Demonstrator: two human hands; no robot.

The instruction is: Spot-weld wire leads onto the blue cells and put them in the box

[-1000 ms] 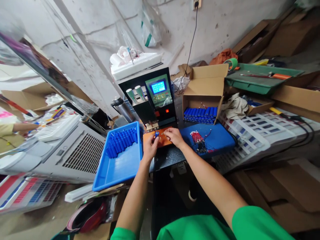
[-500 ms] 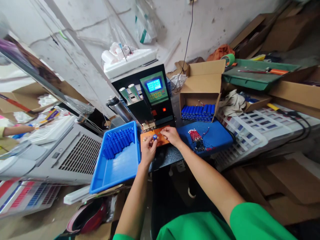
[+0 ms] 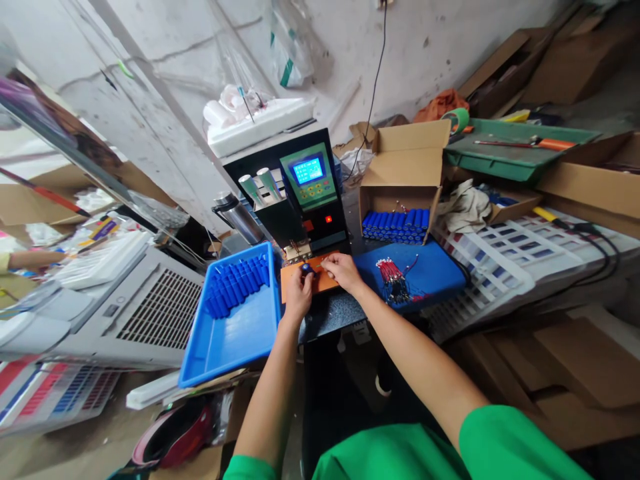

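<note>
My left hand [image 3: 299,291] is closed round a blue cylindrical cell [image 3: 306,269], its end facing up, over the orange plate [image 3: 325,283] in front of the black machine [image 3: 320,220]. Just right of it, my right hand [image 3: 341,270] is pinched over the same plate on a small piece too tiny to make out. The machine's thin metal pins [image 3: 299,251] are directly behind the cell. At the left, a blue tray [image 3: 235,347] holds several blue cells [image 3: 237,285]. Red and black wires [image 3: 393,280] lie bunched on a blue surface [image 3: 435,267] at the right.
A cardboard box [image 3: 400,167] of blue cells stands behind the wires. A metal flask [image 3: 240,217] is left of the machine. White crates [image 3: 505,260] and a green tray [image 3: 515,147] are at the right. Another person's arm [image 3: 35,259] shows at the far left.
My left hand has moved slightly up and left with the cell, nearer the machine's pins, and the cell has turned. My right hand has barely moved.
</note>
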